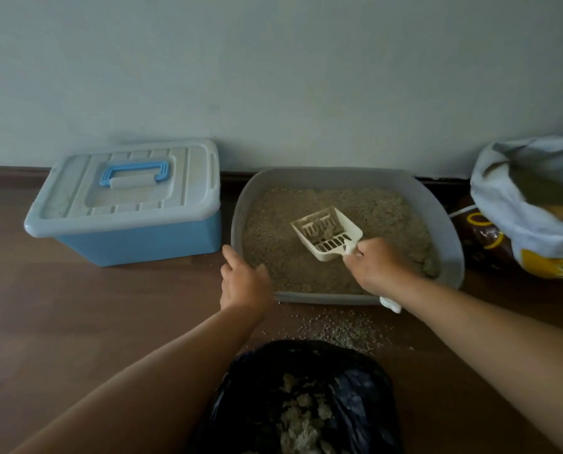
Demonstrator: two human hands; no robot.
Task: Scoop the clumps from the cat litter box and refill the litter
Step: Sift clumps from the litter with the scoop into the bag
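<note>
1. A brown wooden floor (77, 306) meets a pale wall (273, 77), seen from above by the person kneeling there.
2. A grey litter box (450, 257) sits on the floor against the wall, filled with tan litter.
3. A cream slotted scoop (326, 232) is at or just above the litter in mid-box and carries a grey clump (328, 231).
4. The right hand (380, 263) has its grip clamped on the scoop's handle. The scoop's long axis runs from near-right to far-left, head pointing away.
5. The left hand (244, 280) rests on the box's near-left corner. Whether its grip hooks the rim cannot be told.
6. An open black bag (306, 362) holding clumps lies nearest the person, between the forearms. Emptying the scoop likely means drawing it back toward the body, slightly leftward.
7. Spilled grains (345, 326) dot the floor between box and bag.
8. A lidded blue bin (126, 208) stands left of the box, and an open sack (519, 204) right of it.
</note>
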